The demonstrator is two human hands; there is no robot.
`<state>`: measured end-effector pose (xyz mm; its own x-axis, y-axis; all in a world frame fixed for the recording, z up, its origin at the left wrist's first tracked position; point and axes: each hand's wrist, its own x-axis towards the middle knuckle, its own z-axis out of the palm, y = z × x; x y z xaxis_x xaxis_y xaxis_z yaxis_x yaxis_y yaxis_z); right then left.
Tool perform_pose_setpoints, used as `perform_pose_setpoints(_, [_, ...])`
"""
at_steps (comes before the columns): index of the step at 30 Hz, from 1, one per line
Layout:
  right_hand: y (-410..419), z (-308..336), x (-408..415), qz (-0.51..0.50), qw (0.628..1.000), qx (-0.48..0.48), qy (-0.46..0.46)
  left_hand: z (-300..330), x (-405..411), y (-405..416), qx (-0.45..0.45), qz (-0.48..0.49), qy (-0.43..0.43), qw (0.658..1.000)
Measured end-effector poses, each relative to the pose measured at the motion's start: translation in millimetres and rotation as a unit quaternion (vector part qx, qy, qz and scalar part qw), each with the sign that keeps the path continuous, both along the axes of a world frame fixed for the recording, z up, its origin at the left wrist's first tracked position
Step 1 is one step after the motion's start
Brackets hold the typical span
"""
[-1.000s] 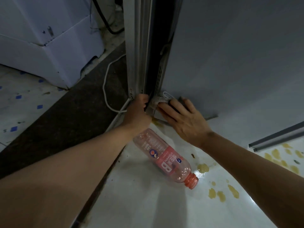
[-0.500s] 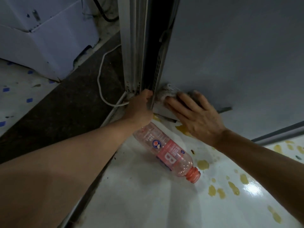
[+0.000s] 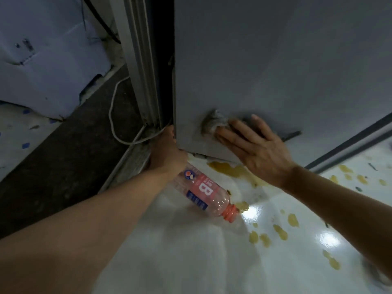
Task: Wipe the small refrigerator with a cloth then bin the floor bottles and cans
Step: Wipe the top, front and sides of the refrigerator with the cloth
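left hand (image 3: 167, 153): fingers curled, forearm extended | right hand (image 3: 257, 147): fingers straight, spread, pressing

head cam only | looks steeply down and forward | super close to the refrigerator (image 3: 275, 60) bottom corner | glossy floor (image 3: 191, 251) fills the near part

Refrigerator (image 3: 275, 66) side: smooth, matt grey painted panel.
Cloth (image 3: 213, 124): crumpled grey fabric.
Bottle (image 3: 203, 192): clear pink plastic, glossy label, ribbed orange neck.
Floor (image 3: 191, 251): glossy white, reflecting light, yellow-stained.
Cable (image 3: 115, 115): smooth white plastic.
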<state>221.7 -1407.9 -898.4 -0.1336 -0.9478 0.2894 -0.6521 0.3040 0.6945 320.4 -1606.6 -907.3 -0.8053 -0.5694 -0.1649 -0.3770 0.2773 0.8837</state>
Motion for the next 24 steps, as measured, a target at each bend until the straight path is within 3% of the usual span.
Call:
perform_pose_setpoints(3, [15,-10,-3,-0.011,0.998,0.055,0.011,2,-4,11,0.012,0.021,-0.014,1.000])
perform_pose_setpoints(6, [15,-35,6,-0.034,0.964,0.259,-0.046,4,-6,23,-0.018,0.033,-0.016,0.999])
perform_pose_setpoints(8, [17,-43,7,-0.061,0.945,0.309,-0.085,5,-7,31,-0.030,0.036,-0.012,0.999])
perform_pose_setpoints(11, [26,-28,7,-0.053,0.965,0.252,-0.039,7,-6,45,-0.013,0.032,-0.005,0.999])
perform_pose_setpoints(15, [67,-9,-12,-0.013,0.998,0.069,0.005,13,-8,71,-0.029,-0.001,-0.006,1.000])
perform_pose_setpoints(17, [83,-9,-15,-0.034,0.998,0.049,0.012,17,-12,83,-0.040,-0.012,-0.016,0.999])
perform_pose_setpoints(19, [86,-15,-9,-0.066,0.990,0.125,-0.004,19,-16,94,-0.050,-0.017,-0.023,0.998])
perform_pose_setpoints(22, [84,-37,-1,-0.111,0.935,0.335,-0.042,19,-17,108,-0.061,-0.038,-0.037,0.997])
perform_pose_setpoints(24, [82,-41,-1,-0.121,0.928,0.351,-0.047,17,-17,110,-0.076,-0.045,-0.049,0.995])
